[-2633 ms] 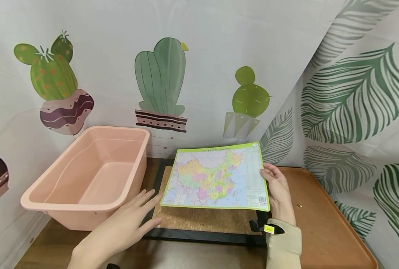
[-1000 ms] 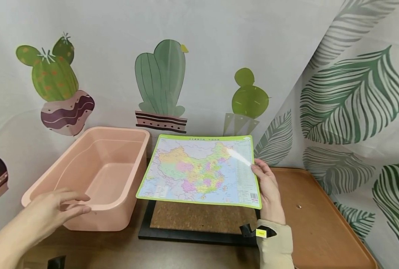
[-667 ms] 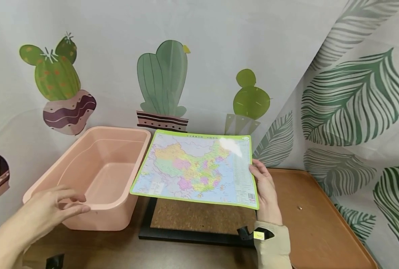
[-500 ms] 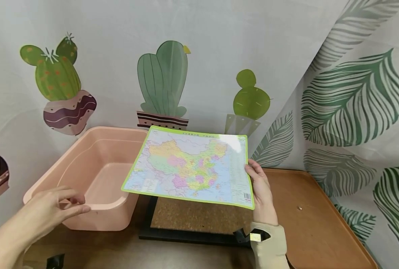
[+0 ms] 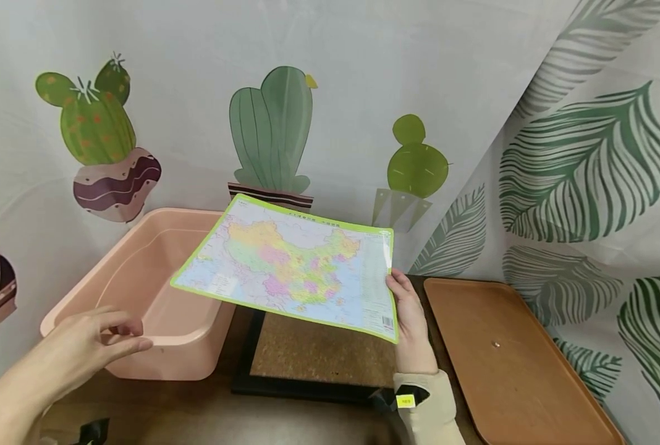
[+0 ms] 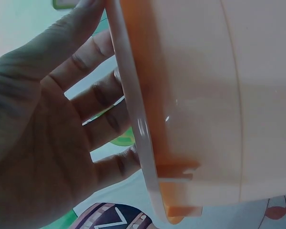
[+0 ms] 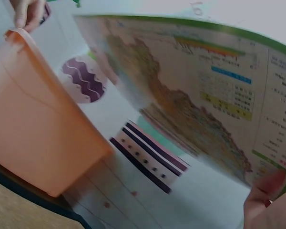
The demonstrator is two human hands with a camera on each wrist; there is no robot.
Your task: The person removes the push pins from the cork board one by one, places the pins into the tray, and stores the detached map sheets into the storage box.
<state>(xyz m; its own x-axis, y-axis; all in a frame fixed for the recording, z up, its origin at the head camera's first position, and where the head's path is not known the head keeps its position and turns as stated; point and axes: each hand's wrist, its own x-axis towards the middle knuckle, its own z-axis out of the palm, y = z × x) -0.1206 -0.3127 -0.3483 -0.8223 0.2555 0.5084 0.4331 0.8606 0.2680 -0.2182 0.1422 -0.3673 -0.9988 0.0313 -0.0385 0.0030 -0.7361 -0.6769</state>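
A thin map sheet with a bright green border [image 5: 291, 259] is tilted in the air, its left part over the pink plastic basin [image 5: 135, 356]. My right hand [image 5: 410, 315] pinches the sheet by its right edge, thumb on the printed face. In the right wrist view, the underside of the map [image 7: 181, 90] shows more print, and the right thumb [image 7: 271, 183] lies along its edge. My left hand [image 5: 93, 340] grips the basin's near rim, fingers bent over it. Against that rim in the left wrist view are the fingers of the left hand [image 6: 43, 129].
A black-framed cork board [image 5: 319, 355] lies on the dark wooden table [image 5: 224, 420] below the map. To the right is a brown tray [image 5: 508, 364] with a small shiny spot on it. A printed cactus and leaf curtain [image 5: 352, 74] hangs behind.
The map has moved left in my right hand, from above the cork board to partly over the basin, and tilted. My left hand has gone from beside the map to the basin's rim.
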